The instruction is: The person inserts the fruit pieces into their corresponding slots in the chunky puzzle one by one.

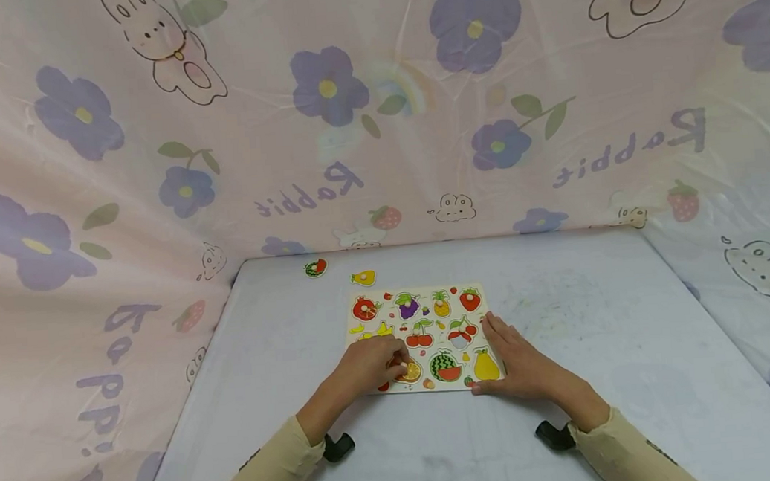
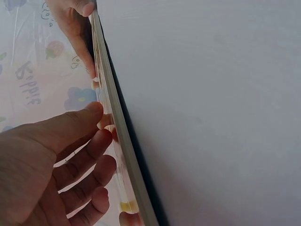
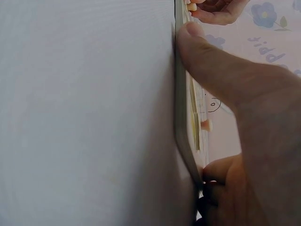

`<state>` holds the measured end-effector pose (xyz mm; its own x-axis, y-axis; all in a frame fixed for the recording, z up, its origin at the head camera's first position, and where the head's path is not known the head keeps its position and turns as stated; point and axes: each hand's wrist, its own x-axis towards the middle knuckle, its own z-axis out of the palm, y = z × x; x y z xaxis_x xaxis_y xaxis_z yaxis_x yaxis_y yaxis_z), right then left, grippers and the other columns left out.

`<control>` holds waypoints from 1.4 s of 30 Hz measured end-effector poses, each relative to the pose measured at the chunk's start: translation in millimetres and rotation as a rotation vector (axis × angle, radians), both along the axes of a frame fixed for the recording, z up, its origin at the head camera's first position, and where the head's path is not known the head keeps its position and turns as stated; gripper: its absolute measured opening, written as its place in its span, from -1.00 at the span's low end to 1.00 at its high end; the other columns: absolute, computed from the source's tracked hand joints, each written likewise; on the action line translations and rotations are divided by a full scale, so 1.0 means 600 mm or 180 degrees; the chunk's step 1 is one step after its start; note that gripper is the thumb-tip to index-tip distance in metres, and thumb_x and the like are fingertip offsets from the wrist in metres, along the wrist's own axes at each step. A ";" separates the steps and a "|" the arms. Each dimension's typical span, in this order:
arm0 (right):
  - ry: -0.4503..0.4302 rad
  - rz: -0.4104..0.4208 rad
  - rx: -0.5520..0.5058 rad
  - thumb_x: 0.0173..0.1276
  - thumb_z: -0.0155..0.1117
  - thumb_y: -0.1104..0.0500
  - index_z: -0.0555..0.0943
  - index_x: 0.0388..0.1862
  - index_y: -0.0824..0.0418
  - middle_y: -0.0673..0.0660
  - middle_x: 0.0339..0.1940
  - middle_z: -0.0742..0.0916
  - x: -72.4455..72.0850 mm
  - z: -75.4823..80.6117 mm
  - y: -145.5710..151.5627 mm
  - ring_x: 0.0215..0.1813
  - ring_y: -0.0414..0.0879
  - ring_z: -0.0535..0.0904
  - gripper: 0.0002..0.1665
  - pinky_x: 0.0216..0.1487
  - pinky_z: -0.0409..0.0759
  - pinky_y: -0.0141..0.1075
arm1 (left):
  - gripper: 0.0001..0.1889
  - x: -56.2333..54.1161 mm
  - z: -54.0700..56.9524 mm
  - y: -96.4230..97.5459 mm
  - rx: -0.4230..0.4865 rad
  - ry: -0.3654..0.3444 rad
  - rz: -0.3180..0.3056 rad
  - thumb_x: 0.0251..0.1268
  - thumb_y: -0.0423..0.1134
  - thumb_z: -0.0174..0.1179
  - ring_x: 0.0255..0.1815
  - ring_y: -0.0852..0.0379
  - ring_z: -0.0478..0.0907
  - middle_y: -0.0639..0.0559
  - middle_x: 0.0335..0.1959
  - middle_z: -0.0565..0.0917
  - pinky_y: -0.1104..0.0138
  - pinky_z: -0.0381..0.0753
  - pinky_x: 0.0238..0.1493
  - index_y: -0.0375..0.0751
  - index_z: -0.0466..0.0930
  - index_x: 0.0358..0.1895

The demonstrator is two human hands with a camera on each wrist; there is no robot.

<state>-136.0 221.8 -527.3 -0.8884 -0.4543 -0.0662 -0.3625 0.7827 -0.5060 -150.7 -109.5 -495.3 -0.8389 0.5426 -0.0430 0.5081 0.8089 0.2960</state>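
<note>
A flat puzzle board (image 1: 435,387) with fruit pictures lies on the table. My left hand (image 1: 370,364) is over its near left part, thumb and forefinger pinching a small knob at the orange piece (image 1: 413,373). In the left wrist view, the other fingers of the left hand (image 2: 61,155) are loosely bent beside the board edge (image 2: 127,136). At the near right corner my right hand (image 1: 524,368) rests against the board, its fingers straight along the right side and the thumb at the near edge. The watermelon piece (image 1: 444,364) and yellow pear piece (image 1: 486,365) lie between the hands.
Beyond the board, a loose watermelon piece (image 1: 316,268) and a loose pear piece (image 1: 364,278) lie on the white table (image 1: 598,315). A printed curtain (image 1: 404,135) rises at the table's back and sides.
</note>
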 end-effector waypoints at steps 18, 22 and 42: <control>0.0013 -0.0031 0.0030 0.13 0.55 -0.51 -0.05 0.76 0.39 0.35 0.80 0.03 0.001 -0.001 -0.002 0.77 0.31 -0.04 0.62 0.67 0.03 0.24 | -0.85 -0.034 0.015 -0.050 0.0240 0.0024 0.0328 0.44 -0.02 0.46 -0.28 0.25 0.53 0.28 -0.21 0.71 0.31 0.60 -0.18 0.08 0.74 -0.10; 0.0027 -0.0017 0.0030 0.14 0.55 -0.51 -0.05 0.76 0.39 0.35 0.80 0.03 0.000 -0.003 -0.001 0.77 0.31 -0.03 0.61 0.67 0.03 0.24 | -0.84 -0.045 0.022 -0.067 0.0299 -0.0051 0.0544 0.42 -0.04 0.48 -0.26 0.21 0.54 0.24 -0.23 0.71 0.29 0.62 -0.15 0.06 0.74 -0.10; 0.0025 0.0006 0.0039 0.12 0.52 -0.56 -0.05 0.77 0.37 0.33 0.80 0.03 -0.002 -0.006 0.001 0.77 0.29 -0.03 0.63 0.67 0.04 0.23 | -0.77 -0.121 0.016 -0.157 0.0716 -0.0116 0.1151 0.53 -0.17 0.38 0.10 -0.04 0.60 -0.02 0.04 0.70 0.05 0.65 0.18 -0.14 0.71 0.11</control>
<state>-137.0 222.5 -531.0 -0.8881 -0.4550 -0.0648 -0.3678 0.7881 -0.4935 -223.5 -203.8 -485.9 -0.9770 0.2130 0.0095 0.1894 0.8463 0.4978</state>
